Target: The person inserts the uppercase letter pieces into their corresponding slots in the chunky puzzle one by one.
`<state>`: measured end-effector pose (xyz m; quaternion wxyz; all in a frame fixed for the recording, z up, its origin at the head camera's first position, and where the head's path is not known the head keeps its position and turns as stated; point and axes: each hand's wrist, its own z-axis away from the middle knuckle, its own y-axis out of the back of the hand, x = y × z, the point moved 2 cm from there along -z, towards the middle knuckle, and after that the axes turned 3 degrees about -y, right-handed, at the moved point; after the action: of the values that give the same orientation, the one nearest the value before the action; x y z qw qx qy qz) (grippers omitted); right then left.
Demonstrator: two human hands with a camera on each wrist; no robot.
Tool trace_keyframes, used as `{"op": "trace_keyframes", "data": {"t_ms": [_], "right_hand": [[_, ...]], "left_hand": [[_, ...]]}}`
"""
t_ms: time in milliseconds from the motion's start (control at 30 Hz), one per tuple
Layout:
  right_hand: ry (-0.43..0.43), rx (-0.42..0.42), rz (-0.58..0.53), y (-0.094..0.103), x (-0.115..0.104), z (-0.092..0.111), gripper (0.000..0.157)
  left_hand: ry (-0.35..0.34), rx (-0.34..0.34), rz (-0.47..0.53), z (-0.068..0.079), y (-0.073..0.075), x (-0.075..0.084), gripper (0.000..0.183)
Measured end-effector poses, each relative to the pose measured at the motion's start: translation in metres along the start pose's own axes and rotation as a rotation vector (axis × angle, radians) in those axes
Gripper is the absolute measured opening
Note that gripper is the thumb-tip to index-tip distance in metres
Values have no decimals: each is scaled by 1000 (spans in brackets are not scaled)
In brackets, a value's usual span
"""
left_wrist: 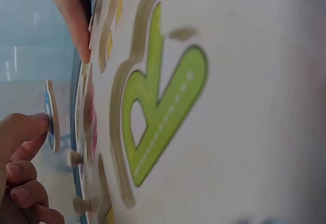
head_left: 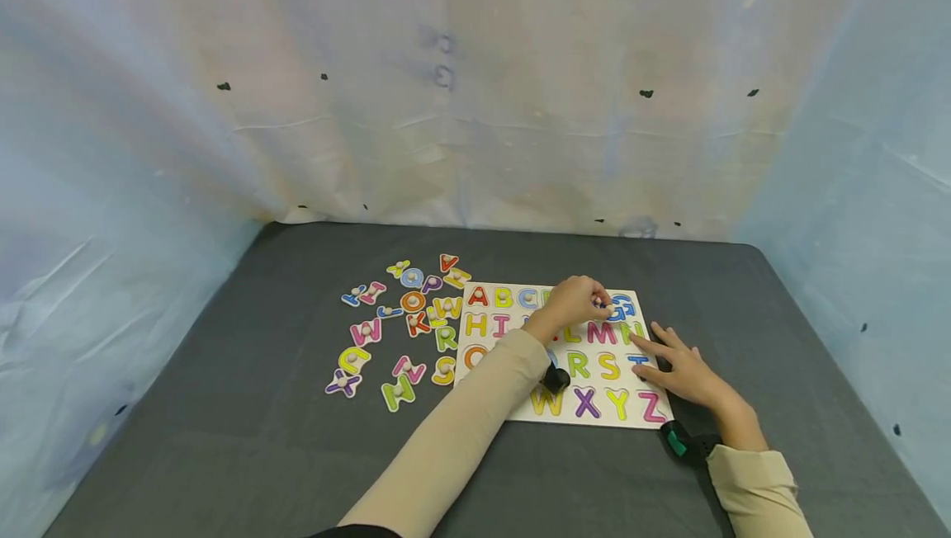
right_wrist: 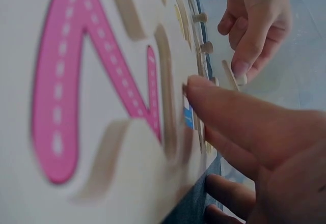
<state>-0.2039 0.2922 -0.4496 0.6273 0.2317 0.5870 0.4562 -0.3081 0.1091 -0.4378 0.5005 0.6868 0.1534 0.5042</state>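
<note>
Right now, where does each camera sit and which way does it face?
Head: worn on the head, facing forward, down at the puzzle board; left hand, right hand, sleeves show.
Left wrist: worn there, looks across the green R; both hands show.
Right wrist: worn there, looks across a pink letter; both hands show.
Both wrist views show the held piece.

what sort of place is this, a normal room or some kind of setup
Probably a makeshift recording booth: pale sheeting stands behind and on both sides of a dark table, and a small black device sits near the left wrist.
</note>
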Motion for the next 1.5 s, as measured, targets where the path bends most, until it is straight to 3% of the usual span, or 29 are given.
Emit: {"op": "trace_keyframes", "data": {"t_ms": [233, 700, 933, 1100, 1300, 1500], "right_hand": [[5, 21, 18, 0, -2, 0, 66], [3, 22, -4, 0, -3, 0, 65], [14, 34, -13, -1, -2, 0, 65], [12, 39, -19, -2, -3, 1, 64], [3, 30, -11, -1, -4, 1, 64], [6, 34, -7, -3, -3, 0, 64]], "left_hand": [[47, -4, -2, -3, -3, 5, 17], [103, 18, -150, -18, -11, 17, 16], [119, 89, -156, -19, -12, 20, 14], [127, 136, -214, -21, -14, 24, 16], [165, 112, -259, -24, -16, 28, 15], [153, 70, -199, -24, -15, 24, 16]]}}
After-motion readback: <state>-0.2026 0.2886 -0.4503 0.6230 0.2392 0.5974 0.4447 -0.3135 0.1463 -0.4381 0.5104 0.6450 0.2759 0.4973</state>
